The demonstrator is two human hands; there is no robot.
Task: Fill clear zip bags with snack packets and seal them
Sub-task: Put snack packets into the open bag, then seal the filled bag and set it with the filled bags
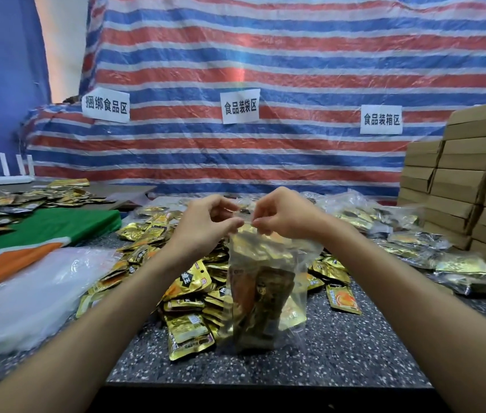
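Head view: 2 bare hands are meeting at the top of a clear zip bag point(261, 296), which is hanging upright with its bottom at the speckled table point(355, 347) and gold snack packets inside. The left hand point(206, 219) is pinching the bag's zip strip between curled fingers and thumb. The right hand point(284, 216) is pinching it just beside. Loose gold packets point(186, 293) are lying heaped behind and left of the bag. Filled bags point(402, 234) are lying at right, near stacked cardboard boxes point(459, 180).

Zip bag point(265, 278): seal strip partly hidden under left hand point(206, 222) & right hand point(286, 217) (closure undeterminable). Print on pkts point(261, 296) inside blurred, illegible. Carton stack point(468, 180) cut at R edge.
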